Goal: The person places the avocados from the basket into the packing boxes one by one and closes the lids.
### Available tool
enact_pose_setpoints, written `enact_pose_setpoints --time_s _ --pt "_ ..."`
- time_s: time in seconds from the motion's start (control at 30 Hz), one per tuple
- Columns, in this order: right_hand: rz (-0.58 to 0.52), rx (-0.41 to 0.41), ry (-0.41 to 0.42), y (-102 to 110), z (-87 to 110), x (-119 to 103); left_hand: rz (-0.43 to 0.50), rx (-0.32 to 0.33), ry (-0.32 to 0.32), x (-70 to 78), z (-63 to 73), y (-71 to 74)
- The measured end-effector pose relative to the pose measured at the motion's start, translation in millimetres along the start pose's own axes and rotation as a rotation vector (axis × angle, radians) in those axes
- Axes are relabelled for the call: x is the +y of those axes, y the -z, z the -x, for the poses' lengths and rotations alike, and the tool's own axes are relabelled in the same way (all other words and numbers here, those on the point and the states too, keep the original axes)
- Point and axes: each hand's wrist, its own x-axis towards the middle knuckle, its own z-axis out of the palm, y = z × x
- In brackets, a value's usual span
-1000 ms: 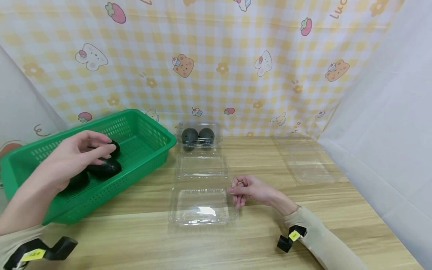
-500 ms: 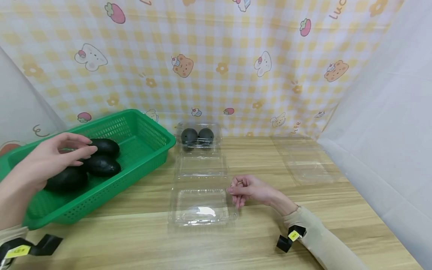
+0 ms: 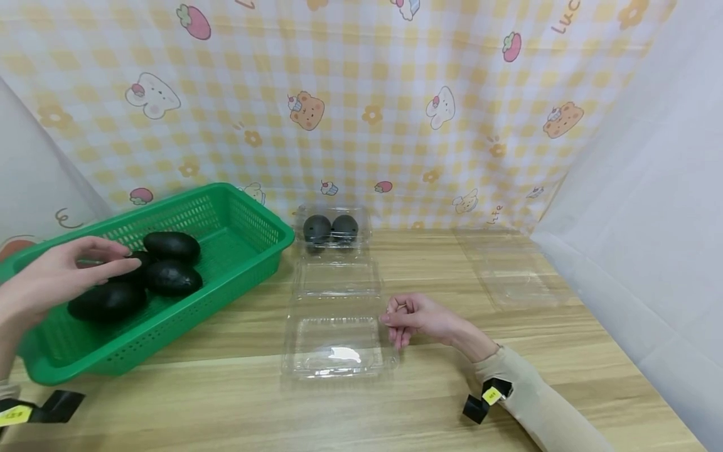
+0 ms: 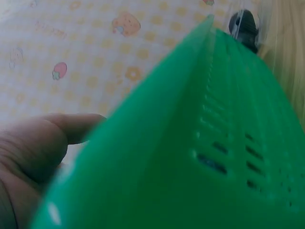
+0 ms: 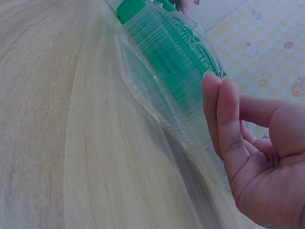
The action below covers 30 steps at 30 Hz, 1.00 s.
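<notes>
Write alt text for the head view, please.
A person's left hand hangs over dark avocado-shaped fruits in a green perforated basket, while their right hand pinches the edge of an open clear plastic clamshell on a wood-grain table. Behind it, a second clamshell holds at least two dark round items.

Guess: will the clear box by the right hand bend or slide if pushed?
The clear box probably bends easily: its walls look thin. It looks empty, so it's likely light and slidey, though the right hand pinches its edge.
</notes>
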Motion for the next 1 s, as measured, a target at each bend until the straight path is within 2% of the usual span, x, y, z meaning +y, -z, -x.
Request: enact_pose_setpoints --time_s 0.3,0.43,0.7,1.0 --pt "-0.006 -0.005 -0.002 -1 0.3 1 -0.059 -0.049 0.018 -26.1 -5.1 -0.7" --pt "-0.006 -0.007 0.000 -1 -0.1 0 -0.079 -0.062 0.007 -35.1 -8.0 -2.1" --pt "-0.007 -0.002 -0.003 0 -0.2 0 -0.130 -0.068 -0.032 -42.3 -14.6 -3.8" --pt "-0.004 -0.009 0.002 0 -0.5 0 -0.180 -0.128 -0.037 -49.2 -20.7 -9.5"
